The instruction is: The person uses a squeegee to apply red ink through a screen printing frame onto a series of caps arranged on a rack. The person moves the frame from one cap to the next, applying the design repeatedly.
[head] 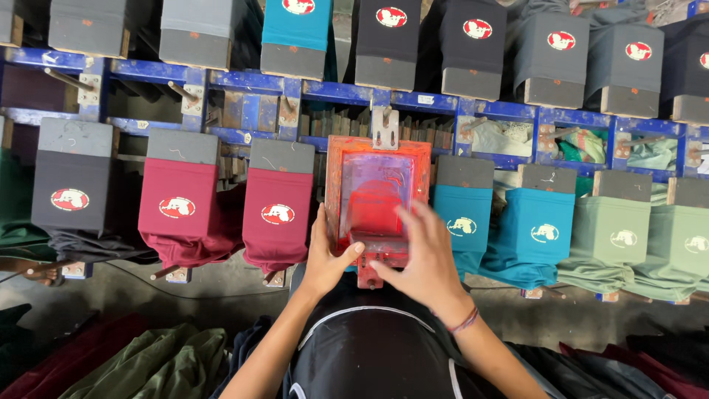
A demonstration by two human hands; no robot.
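Note:
A small red-stained printing screen frame (378,151) lies on a board in the near row, straight in front of me. My left hand (329,255) grips the frame's near left corner, thumb on its lower edge. My right hand (422,255) rests over the red squeegee (382,250) at the frame's near end, fingers spread and blurred. Red ink covers the mesh. The garment beneath the frame is hidden.
Two rows of boards on a blue metal rack (347,92) carry shirts: maroon (277,214), teal (543,229), green (620,236), black (70,196), each printed with an oval emblem. Loose green and dark garments (155,362) pile near my waist.

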